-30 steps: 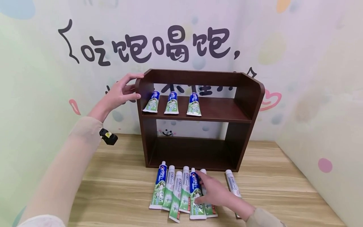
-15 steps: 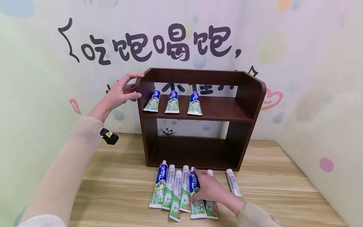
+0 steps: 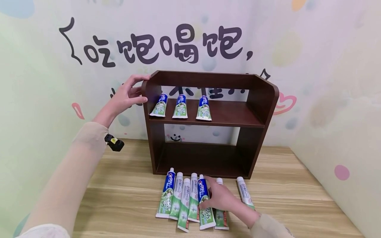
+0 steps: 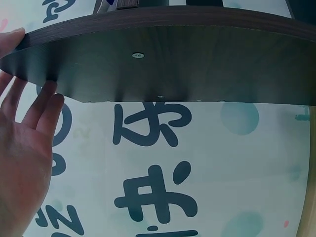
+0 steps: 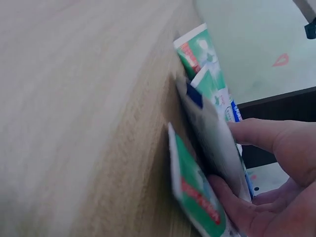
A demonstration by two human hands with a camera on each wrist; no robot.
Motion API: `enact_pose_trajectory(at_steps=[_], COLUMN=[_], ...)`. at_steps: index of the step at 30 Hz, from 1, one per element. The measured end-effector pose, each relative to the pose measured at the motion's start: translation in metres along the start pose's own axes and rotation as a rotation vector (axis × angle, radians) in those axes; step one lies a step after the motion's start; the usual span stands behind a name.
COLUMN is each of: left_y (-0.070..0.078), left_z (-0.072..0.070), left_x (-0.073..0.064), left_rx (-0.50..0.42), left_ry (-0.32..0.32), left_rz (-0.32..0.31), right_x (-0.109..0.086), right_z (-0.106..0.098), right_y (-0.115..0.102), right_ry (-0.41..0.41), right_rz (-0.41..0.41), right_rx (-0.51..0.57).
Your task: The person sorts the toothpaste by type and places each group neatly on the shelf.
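My left hand (image 3: 123, 96) grips the left side panel of a dark brown two-tier wooden shelf (image 3: 235, 115). In the left wrist view the thumb lies at one edge of that panel (image 4: 173, 64), the fingers against the other. Low in front of the shelf, my right hand (image 3: 221, 200) pinches a blue-and-green toothpaste tube (image 3: 206, 216) between thumb and fingers. The right wrist view shows this tube's pale back (image 5: 215, 133), tipped on its side. Just right of it lies a white-and-green toothpaste tube (image 3: 221, 219), partly hidden by the hand.
Three blue-and-green tubes (image 3: 180, 107) lean on the upper tier. Several more tubes, among them a blue-and-green one (image 3: 166, 195) and a white-and-green one (image 3: 185, 201), lie left of the right hand. Another white-and-green tube (image 3: 245, 193) lies apart to the right on the wooden table (image 3: 291, 188).
My right hand has closed its thumb and fingers on the blue-and-green tube, which has tilted slightly. The white-and-green tube beside it has shifted a little right. My left hand stays put.
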State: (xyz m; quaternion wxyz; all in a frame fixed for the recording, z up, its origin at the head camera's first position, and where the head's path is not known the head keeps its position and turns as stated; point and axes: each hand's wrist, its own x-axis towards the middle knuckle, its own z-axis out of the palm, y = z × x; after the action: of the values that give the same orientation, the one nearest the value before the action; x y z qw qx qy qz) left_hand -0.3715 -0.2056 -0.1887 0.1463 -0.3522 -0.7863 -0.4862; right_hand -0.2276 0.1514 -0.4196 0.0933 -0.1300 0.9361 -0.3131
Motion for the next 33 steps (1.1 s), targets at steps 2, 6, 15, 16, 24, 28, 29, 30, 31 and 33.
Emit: enact_pose_trajectory(at_steps=[2, 6, 15, 16, 24, 28, 29, 30, 31, 33], left_y=[0.000, 0.000, 0.000, 0.001, 0.001, 0.001, 0.001, 0.001, 0.001, 0.000], left_z=[0.000, -0.001, -0.001, -0.001, -0.001, 0.000, 0.000, 0.000, 0.000, 0.000], left_x=[0.000, 0.000, 0.000, 0.000, -0.002, -0.003, -0.002, -0.002, -0.002, -0.003], left_rx=[-0.001, -0.009, 0.002, 0.001, 0.002, 0.012, 0.019, 0.027, 0.030, 0.037], left_ry=[0.001, 0.000, 0.001, 0.001, 0.005, 0.007, 0.009, 0.011, 0.012, 0.015], left_rz=[0.000, -0.001, -0.004, -0.004, -0.001, -0.005, -0.006, -0.007, -0.009, -0.010], right_x=[-0.002, -0.003, -0.001, -0.001, -0.004, -0.007, -0.008, -0.009, -0.009, -0.011], right_z=[-0.001, -0.003, -0.007, -0.007, -0.009, -0.013, -0.014, -0.015, -0.016, -0.018], right_y=[0.000, 0.002, 0.007, 0.008, 0.010, 0.009, 0.009, 0.008, 0.008, 0.007], right_ry=[-0.015, -0.038, -0.131, -0.136, -0.139, -0.136, -0.134, -0.133, -0.133, -0.129], right_rz=[-0.017, -0.045, -0.007, -0.004, 0.016, 0.017, 0.019, 0.021, 0.023, 0.029], right_rx=[0.037, 0.123, 0.379, 0.382, 0.407, 0.445, 0.455, 0.464, 0.476, 0.494])
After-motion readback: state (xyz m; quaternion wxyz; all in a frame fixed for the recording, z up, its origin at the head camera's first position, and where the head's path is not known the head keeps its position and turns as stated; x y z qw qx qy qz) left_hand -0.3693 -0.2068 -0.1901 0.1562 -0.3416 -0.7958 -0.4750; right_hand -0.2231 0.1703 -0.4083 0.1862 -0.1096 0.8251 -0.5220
